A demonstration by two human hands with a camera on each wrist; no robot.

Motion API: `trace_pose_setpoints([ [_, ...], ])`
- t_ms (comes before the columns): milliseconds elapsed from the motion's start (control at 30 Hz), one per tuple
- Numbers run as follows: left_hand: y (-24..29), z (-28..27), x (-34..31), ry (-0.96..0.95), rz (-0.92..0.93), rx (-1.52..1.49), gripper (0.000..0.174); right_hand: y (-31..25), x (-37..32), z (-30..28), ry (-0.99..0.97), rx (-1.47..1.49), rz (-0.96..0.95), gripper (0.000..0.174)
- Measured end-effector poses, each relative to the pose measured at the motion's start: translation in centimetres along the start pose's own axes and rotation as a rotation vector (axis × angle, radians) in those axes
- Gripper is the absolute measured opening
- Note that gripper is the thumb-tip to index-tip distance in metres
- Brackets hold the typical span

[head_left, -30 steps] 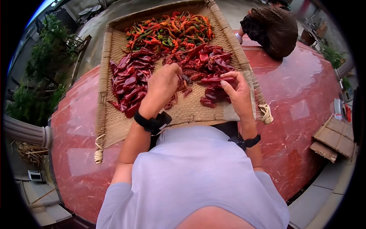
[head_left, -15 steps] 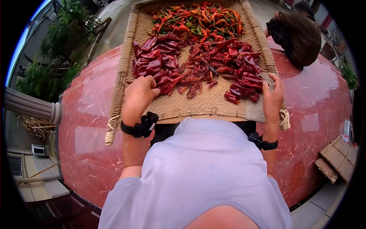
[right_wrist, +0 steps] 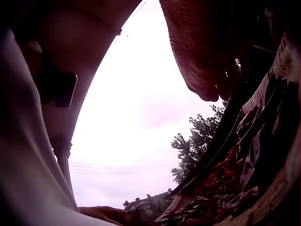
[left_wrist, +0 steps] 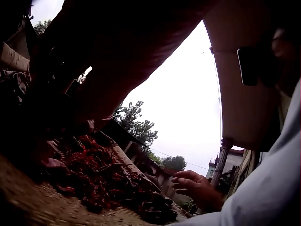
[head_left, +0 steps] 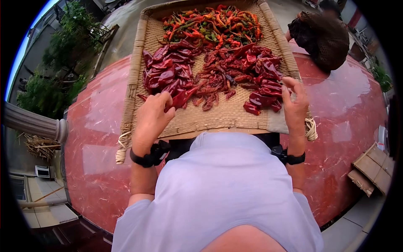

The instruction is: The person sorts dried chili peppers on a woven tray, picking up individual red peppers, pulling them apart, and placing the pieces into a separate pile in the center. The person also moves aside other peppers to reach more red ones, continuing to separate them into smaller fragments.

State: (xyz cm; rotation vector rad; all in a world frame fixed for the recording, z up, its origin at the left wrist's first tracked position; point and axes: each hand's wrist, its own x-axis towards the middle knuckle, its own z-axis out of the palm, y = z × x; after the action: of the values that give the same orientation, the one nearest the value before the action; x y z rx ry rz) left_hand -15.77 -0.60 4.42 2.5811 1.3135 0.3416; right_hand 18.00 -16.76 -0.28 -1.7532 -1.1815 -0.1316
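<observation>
Centrally, my left hand hangs over the near left part of the woven tray, its fingers loosely bent and the thumb apart from the forefinger; no pepper shows between them, though its outer fingers are hidden from the head view. My right hand stands at the tray's right rim, relaxed and half-curved, with nothing visible in its grasp; whether its thumb touches the nearest pepper I cannot tell. Beyond my left fingertips, along the tray's left side, lie glossy dark red peppers; a second glossy heap lies along the tray's right side, its near end just beside my right thumb. Between these, in the tray's middle, spread wrinkled peppers, and at the tray's far end lie thin orange and green chillies. Outside the tray, red stone flooring extends on both sides, and another person is beyond its right rim. Probable faults: no divider separates the kinds, so a broad sweep of either hand would likely mix them; a careless push by my right hand could send peppers over the tray's right rim; hard pinching may crack wrinkled skins.
</observation>
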Motion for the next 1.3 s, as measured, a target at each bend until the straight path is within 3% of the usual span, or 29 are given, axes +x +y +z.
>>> trace_pose_setpoints([
  [67, 1.0, 0.5, 0.7, -0.020, 0.076, -0.229, 0.016, -1.6, 0.0, 0.5, -0.102, 0.209, 0.034, 0.027],
  [133, 2.8, 1.1, 1.7, -0.089, 0.172, -0.475, 0.017, -3.6, 0.2, 0.8, -0.322, 0.341, -0.062, 0.031],
  [200, 5.3, 1.0, 2.5, -0.113, 0.316, -0.381, 0.017, -5.7, 0.0, 1.3, -0.484, 0.536, -0.040, 0.032],
  [267, 6.7, 2.0, 3.6, -0.115, 0.455, -0.459, 0.017, -6.0, 0.3, 2.0, -0.573, 0.471, -0.191, 0.035],
  [400, 7.6, 2.4, 4.3, -0.107, 0.483, -0.643, 0.019, -4.8, 0.5, 2.0, -0.464, 0.425, -0.186, 0.023],
  [433, 6.8, 2.3, 4.3, 0.018, 0.432, -0.568, 0.021, -3.7, 0.7, 2.0, -0.381, 0.427, -0.246, 0.017],
  [533, 3.3, 1.3, 4.0, 0.148, 0.283, -0.331, 0.024, -1.9, 0.6, 0.3, -0.196, 0.465, -0.005, 0.016],
  [567, 2.3, 1.0, 3.8, 0.107, 0.171, -0.235, 0.026, -0.3, 0.6, 0.2, -0.132, 0.388, 0.069, 0.015],
  [667, -0.2, 1.2, 2.9, 0.079, 0.121, 0.001, 0.026, 2.3, 0.7, 0.2, -0.083, 0.167, 0.116, 0.017],
  [767, -1.2, 2.9, 2.2, 0.070, 0.088, 0.046, 0.039, 3.6, 0.2, 0.8, -0.056, -0.240, -0.121, 0.018],
  [833, -1.0, 3.5, 1.9, 0.055, 0.053, 0.046, 0.050, 3.3, 0.0, 1.0, -0.036, -0.220, -0.118, 0.019],
  [1033, -1.2, 5.1, 2.6, 0.119, 0.133, 0.093, 0.053, 2.3, -0.1, 0.7, 0.025, -0.179, -0.099, 0.017],
  [1133, -1.5, 6.4, 3.1, 0.210, 0.250, 0.192, 0.046, 1.0, -0.2, 0.5, 0.019, -0.135, -0.091, 0.017],
  [1267, -2.0, 7.4, 3.5, 0.173, 0.320, 0.220, 0.036, 0.1, -0.3, 0.8, 0.016, -0.140, -0.134, 0.016],
  [1300, -1.6, 7.3, 3.4, 0.189, 0.318, 0.178, 0.022, 0.2, -0.3, 0.8, 0.022, -0.140, -0.155, 0.015],
])
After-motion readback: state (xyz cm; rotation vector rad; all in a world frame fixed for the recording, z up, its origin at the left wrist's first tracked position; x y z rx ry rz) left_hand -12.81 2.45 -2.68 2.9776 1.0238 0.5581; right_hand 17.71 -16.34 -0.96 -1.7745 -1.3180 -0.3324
